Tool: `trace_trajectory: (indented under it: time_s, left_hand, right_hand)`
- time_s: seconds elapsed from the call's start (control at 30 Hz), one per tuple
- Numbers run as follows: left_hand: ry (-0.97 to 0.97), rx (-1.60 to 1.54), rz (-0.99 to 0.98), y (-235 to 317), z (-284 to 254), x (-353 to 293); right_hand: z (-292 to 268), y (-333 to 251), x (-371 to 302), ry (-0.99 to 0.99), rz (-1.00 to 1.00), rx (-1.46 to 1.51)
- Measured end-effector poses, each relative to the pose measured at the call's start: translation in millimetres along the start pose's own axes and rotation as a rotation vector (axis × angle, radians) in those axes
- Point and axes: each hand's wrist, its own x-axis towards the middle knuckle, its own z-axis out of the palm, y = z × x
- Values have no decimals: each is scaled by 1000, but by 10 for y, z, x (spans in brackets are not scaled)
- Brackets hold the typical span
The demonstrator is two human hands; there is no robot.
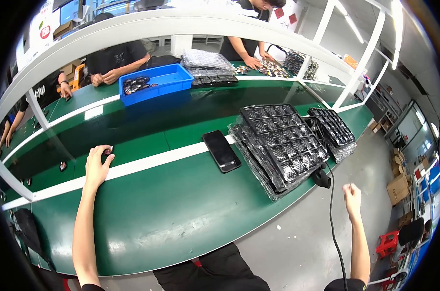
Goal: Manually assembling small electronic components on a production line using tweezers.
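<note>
My left hand [97, 165] reaches over the white strip onto the far green belt. Its thumb and fingers close around a small dark piece with a reddish patch [108, 151], whose kind is too small to make out. Off the table's right edge, my right hand [353, 198] is raised over the floor with its fingers curled together; whether anything is in them is hidden. Between the hands, a black smartphone [222, 151] lies near the white strip. To its right is a stack of black compartment trays [285, 140] with clear plastic, nearest to my right hand along with a smaller tray stack [332, 128].
More small dark pieces [62, 166] lie on the belt at left. A blue bin [157, 82] holding dark pieces stands beyond it. Several people work across the line. A black cable [332, 218] hangs by the right edge. A dark bag [28, 228] is at left; white frame posts rise around.
</note>
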Motion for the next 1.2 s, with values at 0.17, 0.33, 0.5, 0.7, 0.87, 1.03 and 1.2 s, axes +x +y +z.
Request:
trace_trajectory:
  time_s: [0.17, 0.33, 0.5, 0.7, 0.87, 1.03, 1.2]
  left_hand:
    - [37, -50, -8, -45, 34, 101]
    - [31, -171, 52, 175, 140, 106]
    - [-131, -336, 269, 866, -81, -451]
    - [-295, -291, 298, 1308, -242, -1007]
    - [-336, -280, 266, 1416, -363, -1050]
    - [-436, -293, 307, 1345, -384, -976]
    - [-474, -362, 332, 1220, -348, -920]
  right_hand:
    - [114, 286, -1175, -778, 318, -254]
    - [615, -830, -1839, -1085, 423, 219]
    - [1091, -2147, -1908, -1280, 174, 401]
    - [2306, -3185, -1583, -1327, -142, 506]
    - [3295, -3663, -1405, -1183, -373, 610]
    - [3774, -3566, -1342, -1155, -211, 738]
    - [3722, -3577, -1360, -1146, -169, 770]
